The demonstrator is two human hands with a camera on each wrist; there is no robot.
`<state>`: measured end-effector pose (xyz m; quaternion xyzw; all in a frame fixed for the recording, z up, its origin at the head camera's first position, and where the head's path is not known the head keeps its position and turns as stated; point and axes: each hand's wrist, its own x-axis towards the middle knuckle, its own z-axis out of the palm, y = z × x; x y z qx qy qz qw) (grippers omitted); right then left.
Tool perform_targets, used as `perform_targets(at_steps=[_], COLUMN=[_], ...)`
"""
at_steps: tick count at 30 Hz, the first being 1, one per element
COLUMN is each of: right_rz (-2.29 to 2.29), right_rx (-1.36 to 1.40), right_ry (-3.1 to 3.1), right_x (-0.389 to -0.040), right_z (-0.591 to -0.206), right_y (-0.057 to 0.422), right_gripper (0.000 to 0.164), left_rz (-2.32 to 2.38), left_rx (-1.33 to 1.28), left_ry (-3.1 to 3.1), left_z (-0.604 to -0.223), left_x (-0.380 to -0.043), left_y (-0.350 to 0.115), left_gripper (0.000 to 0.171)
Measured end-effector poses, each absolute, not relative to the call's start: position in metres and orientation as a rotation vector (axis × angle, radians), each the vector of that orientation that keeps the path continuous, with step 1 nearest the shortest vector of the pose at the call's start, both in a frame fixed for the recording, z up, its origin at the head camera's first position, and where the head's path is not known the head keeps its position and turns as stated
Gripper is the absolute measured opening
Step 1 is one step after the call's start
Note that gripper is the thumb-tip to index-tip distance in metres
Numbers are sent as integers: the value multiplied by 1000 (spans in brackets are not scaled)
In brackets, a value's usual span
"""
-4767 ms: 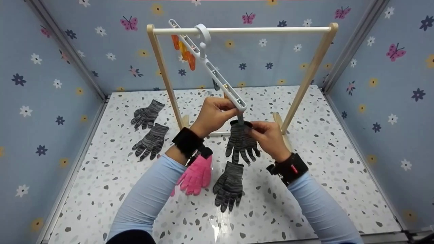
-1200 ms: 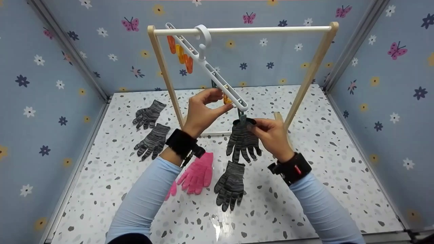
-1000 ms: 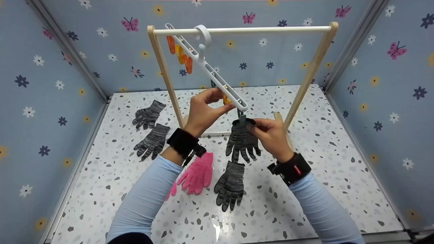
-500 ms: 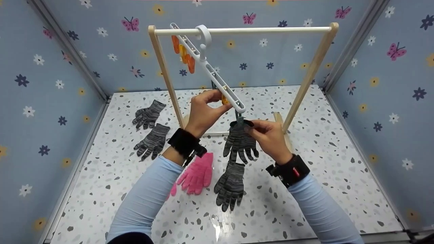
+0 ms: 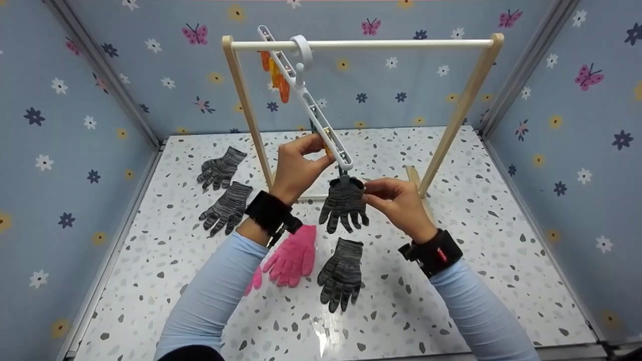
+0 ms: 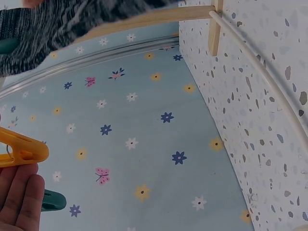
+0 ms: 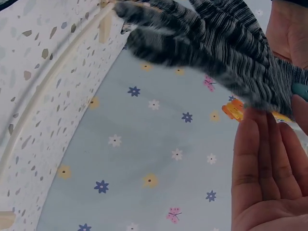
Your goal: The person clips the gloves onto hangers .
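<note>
A white hanger [image 5: 325,118] with coloured clips hangs slantwise by its hook from the rack's rod. At its near end, a dark green clip [image 5: 344,178] bites the cuff of a grey-black striped knit glove [image 5: 344,203], which hangs fingers down. My left hand [image 5: 300,165] pinches the yellow clip [image 6: 26,149] beside it; its thumb is mostly out of the left wrist view. My right hand [image 5: 398,203] is at the glove's right cuff edge, thumb and fingers apart. In the right wrist view, its straight fingers [image 7: 252,159] reach the blurred glove.
Grey striped gloves [image 5: 228,208] lie at left on the speckled tabletop [image 5: 426,311]. Pink gloves [image 5: 293,258] and another grey pair [image 5: 342,276] lie in front. The wooden rack [image 5: 459,115] stands behind; orange and yellow clips [image 5: 275,75] hang at the hanger's far end.
My left hand has moved from the hanger's end to the yellow clip. The hanger's near end and the clipped glove have swung left, and my right fingers have come off the cuff.
</note>
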<state>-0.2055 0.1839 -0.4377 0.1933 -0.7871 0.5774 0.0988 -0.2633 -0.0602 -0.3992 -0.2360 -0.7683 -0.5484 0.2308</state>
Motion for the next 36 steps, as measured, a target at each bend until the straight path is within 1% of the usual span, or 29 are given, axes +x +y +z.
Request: perform_targets(at_steps=[9, 22, 36], right_rz=[1625, 1491, 1331], right_rx=[532, 481, 435], right_ry=[-2490, -2785, -2966], right_x=[-210, -213, -213], right_z=[-451, -473, -498], right_y=[192, 193, 186], right_gripper=[25, 37, 41], left_rz=[-1429, -1384, -1346], left_rx=[-686, -644, -652], left_ry=[-2040, -2052, -2028], left_z=[-405, -408, -413], left_x=[-268, -267, -269], left_y=[-68, -78, -87], left_gripper=[17, 20, 20])
